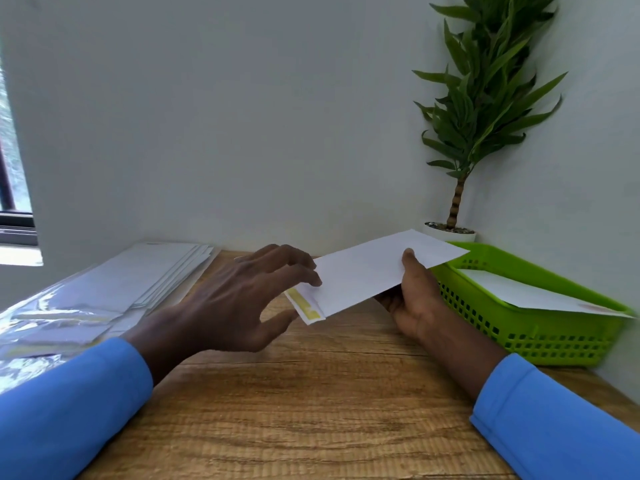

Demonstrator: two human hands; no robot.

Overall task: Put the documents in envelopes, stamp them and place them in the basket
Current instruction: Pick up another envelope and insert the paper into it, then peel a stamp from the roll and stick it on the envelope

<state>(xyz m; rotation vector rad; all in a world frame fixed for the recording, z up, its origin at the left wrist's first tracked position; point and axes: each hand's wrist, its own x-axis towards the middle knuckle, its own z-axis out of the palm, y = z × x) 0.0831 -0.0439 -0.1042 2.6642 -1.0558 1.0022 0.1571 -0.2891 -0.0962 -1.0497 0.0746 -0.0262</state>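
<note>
Your right hand (412,296) pinches the envelope (367,275) above the table (311,410), just left of the basket (554,341). Your left hand (242,299), fingers spread, touches its open flap (306,306). Sealing looks next: fold that flap flat, then stamp.

One view only, taken from the person's head. It faces forward and tilts down across the wooden worktop (311,410) toward a white wall (242,116). It sits close: blue sleeves (69,403) enter from both lower corners, and the left hand (235,306) and right hand (415,306) sit mid-frame. The wide lens reaches a window (14,168) at the far left edge and a plant (485,98) in the upper right.
</note>
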